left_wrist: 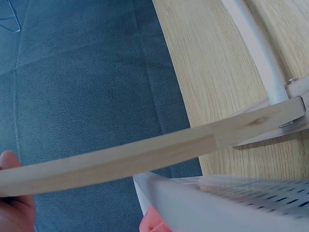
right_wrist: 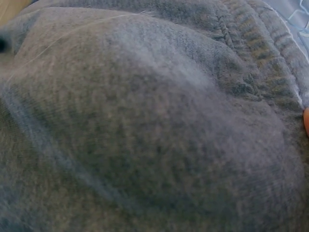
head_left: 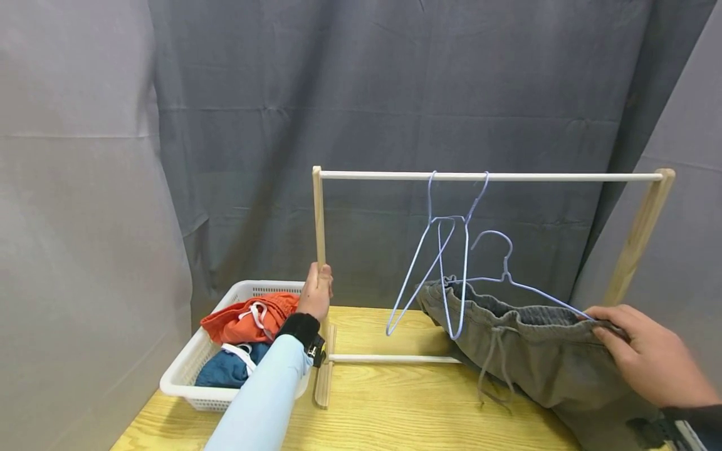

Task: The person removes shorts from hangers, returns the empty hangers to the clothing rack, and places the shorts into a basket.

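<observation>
My left hand grips the left wooden post of a small clothes rack; in the left wrist view the post runs into that hand's fingers. At the right, my right hand pinches the waistband corner of grey-green drawstring pants, at the end of a lavender wire hanger. The hanger lies along the pants' waist opening, its hook free and below the rail. Pants fabric fills the right wrist view, with a fingertip at its right edge.
Two similar wire hangers hang from the white top rail, in front of part of the pants. A white basket at the left holds orange clothing and blue clothing. The rack's right post rises behind the right hand.
</observation>
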A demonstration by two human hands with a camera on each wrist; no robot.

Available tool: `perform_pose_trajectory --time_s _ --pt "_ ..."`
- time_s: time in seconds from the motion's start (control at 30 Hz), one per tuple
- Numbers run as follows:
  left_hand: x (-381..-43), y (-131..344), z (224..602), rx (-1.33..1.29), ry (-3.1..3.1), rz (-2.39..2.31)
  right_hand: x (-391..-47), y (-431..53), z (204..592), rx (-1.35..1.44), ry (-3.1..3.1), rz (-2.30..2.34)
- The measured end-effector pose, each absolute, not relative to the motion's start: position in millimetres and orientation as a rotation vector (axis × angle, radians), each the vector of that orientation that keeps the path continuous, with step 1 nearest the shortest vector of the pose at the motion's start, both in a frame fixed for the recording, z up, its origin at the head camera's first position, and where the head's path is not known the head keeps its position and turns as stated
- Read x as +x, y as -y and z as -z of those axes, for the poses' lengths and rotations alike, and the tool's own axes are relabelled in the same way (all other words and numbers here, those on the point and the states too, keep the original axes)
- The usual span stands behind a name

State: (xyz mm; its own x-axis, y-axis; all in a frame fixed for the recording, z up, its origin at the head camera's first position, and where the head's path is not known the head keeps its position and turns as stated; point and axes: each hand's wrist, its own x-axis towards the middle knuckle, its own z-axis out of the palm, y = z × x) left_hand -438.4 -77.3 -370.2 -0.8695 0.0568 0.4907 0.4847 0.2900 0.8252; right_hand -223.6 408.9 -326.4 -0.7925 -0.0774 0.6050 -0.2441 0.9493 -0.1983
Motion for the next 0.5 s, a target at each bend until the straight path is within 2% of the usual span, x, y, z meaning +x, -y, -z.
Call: perform_pose_trajectory --time_s 0.5 --pt "-438.4 76.7 369.9 -0.491 2.209 1.59 -227.5 -393.7 333.2 0.41 2.385 -0.399"
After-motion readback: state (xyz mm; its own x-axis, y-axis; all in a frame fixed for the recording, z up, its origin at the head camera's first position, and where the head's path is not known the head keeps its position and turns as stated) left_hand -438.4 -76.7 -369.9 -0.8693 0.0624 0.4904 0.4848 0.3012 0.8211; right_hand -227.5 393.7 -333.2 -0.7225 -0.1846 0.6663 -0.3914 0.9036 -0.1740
